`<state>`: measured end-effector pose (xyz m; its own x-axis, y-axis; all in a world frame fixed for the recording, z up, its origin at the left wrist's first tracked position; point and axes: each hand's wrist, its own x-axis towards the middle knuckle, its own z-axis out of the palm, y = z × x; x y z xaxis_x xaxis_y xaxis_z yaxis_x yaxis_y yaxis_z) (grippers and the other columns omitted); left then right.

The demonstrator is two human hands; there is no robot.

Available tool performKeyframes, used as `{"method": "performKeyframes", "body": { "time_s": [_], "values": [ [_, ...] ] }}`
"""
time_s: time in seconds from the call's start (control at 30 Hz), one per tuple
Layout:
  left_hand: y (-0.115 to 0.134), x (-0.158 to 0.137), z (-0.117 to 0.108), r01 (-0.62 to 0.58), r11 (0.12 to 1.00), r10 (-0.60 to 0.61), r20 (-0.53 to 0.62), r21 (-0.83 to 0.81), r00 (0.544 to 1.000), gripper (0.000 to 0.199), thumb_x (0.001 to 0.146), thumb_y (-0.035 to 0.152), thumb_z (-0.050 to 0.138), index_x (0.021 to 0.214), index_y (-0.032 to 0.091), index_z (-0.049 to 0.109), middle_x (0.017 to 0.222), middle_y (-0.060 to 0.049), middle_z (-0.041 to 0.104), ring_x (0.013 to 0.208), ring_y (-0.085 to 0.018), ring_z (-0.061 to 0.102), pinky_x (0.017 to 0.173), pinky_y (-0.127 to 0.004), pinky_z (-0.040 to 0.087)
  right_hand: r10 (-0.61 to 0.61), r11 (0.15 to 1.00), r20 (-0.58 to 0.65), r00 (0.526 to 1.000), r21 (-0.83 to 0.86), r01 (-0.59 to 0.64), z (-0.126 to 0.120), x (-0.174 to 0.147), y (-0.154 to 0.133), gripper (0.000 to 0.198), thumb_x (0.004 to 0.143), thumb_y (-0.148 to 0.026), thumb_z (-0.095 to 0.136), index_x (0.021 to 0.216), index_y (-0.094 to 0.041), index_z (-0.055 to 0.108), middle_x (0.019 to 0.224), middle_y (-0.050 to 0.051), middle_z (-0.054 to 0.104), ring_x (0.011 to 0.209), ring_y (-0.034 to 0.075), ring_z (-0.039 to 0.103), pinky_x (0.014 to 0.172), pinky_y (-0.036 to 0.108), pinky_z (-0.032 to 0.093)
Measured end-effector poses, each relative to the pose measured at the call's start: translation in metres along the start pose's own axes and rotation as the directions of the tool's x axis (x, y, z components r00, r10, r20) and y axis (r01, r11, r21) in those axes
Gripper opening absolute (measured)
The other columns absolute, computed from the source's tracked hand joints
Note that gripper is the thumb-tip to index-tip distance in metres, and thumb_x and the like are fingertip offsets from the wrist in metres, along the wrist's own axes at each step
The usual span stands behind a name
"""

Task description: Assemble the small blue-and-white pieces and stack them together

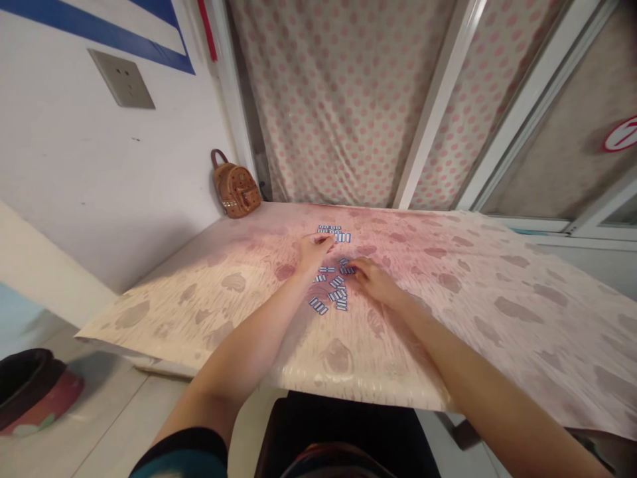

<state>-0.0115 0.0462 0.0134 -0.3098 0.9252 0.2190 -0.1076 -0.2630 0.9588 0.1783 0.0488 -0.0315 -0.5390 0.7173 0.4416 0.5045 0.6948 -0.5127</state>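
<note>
Small flat blue-and-white striped pieces lie on the patterned tablecloth (338, 355) around my hands. Toward the far side is a row of pieces (328, 228), with one striped piece (344, 237) right at the fingertips of my left hand (314, 247). Its fingers are pinched together at that piece's near edge. My right hand (374, 279) is closer to me, fingers bent and closed on a dark blue striped piece (347, 269). Between my forearms is a loose cluster of several pieces (338, 295), some overlapping. A separate piece (318, 306) lies at the cluster's near left.
A small brown backpack (237, 189) stands on the table's far left corner against the wall. Dotted curtains (338, 99) hang behind the far edge. A red and black container (40, 392) is on the floor at left. A dark seat (343, 425) is below the near edge.
</note>
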Motion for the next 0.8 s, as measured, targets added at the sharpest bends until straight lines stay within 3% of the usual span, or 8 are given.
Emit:
{"method": "performKeyframes", "body": {
  "time_s": [0.17,0.3,0.4,0.53,0.8],
  "values": [
    [-0.004,0.000,0.001,-0.038,0.999,0.038,0.010,0.010,0.999,0.008,0.071,0.022,0.075,0.073,0.014,0.076,0.066,-0.002,0.069,0.060,-0.011,0.060,0.062,-0.023,0.050,-0.003,0.995,0.027,1.000,-0.098,0.005,0.002,0.001,0.004,0.027,0.079,-0.003,0.043,0.080,-0.018,0.065,0.089,0.006,0.065,0.089,0.021,0.060,0.085,0.034,0.045],
    [-0.005,-0.001,0.002,-0.042,0.999,0.042,0.010,0.003,0.999,0.006,0.072,0.020,0.074,0.073,0.014,0.076,0.064,-0.001,0.068,0.059,-0.010,0.059,0.060,-0.022,0.050,0.045,0.993,-0.053,0.998,-0.109,-0.051,0.000,-0.001,0.004,0.016,0.083,-0.010,0.053,0.094,-0.017,0.062,0.095,0.007,0.065,0.091,0.022,0.060,0.083,0.033,0.045],
    [-0.005,-0.002,0.002,-0.051,0.999,0.051,0.013,0.011,0.999,0.005,0.073,0.019,0.073,0.073,0.015,0.076,0.065,-0.001,0.069,0.058,-0.010,0.059,0.058,-0.021,0.049,0.047,0.984,-0.017,0.999,-0.173,-0.049,0.002,-0.002,0.000,0.015,0.085,-0.017,0.063,0.100,-0.016,0.062,0.102,0.009,0.064,0.097,0.024,0.058,0.087,0.035,0.045],
    [-0.005,-0.002,0.004,-0.043,0.999,0.043,0.022,0.018,0.999,0.006,0.072,0.019,0.073,0.074,0.014,0.076,0.066,-0.001,0.070,0.059,-0.010,0.060,0.059,-0.021,0.049,0.046,0.972,0.037,0.998,-0.230,-0.037,0.004,0.000,-0.008,0.016,0.086,-0.021,0.068,0.100,-0.016,0.065,0.100,0.010,0.064,0.095,0.024,0.058,0.085,0.035,0.044],
    [-0.009,-0.002,0.004,-0.026,1.000,0.026,0.032,0.006,0.999,0.008,0.071,0.022,0.075,0.074,0.014,0.076,0.066,-0.001,0.069,0.060,-0.010,0.060,0.059,-0.021,0.050,0.050,0.981,0.065,0.997,-0.191,-0.037,0.002,-0.001,-0.019,0.006,0.083,-0.014,0.065,0.088,-0.017,0.068,0.088,0.006,0.064,0.081,0.019,0.057,0.075,0.030,0.042]
  ]
}}
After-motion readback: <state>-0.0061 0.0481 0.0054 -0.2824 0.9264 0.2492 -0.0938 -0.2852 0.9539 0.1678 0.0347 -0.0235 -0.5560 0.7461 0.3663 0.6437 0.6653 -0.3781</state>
